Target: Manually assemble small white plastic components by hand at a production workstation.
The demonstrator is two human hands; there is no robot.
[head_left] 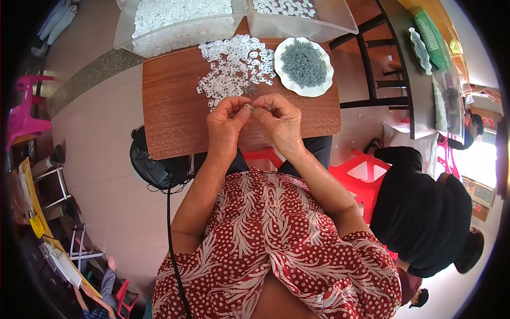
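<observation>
Close together over the near half of a small brown wooden table (pixel 172 103), my two hands meet at the fingertips. My left hand (pixel 227 123) is closed in a pinch on a small white plastic piece (pixel 248 107), only a bit of which shows. Against it, my right hand (pixel 280 121) also pinches; what sits between those fingers is too small to make out. Just beyond my fingers lie a few small grey screws or nails (pixel 249 89) and a loose spread of white plastic pieces (pixel 226 74). A white scalloped plate (pixel 328 84) holds a heap of small grey fasteners (pixel 304 63).
Two clear plastic bins, a left one (pixel 125 42) and a right one (pixel 340 24), hold more white pieces at the table's far edge. A black bag (pixel 151 165) is at the left. Red stools (pixel 361 170) and a person in black (pixel 425 212) are on the right.
</observation>
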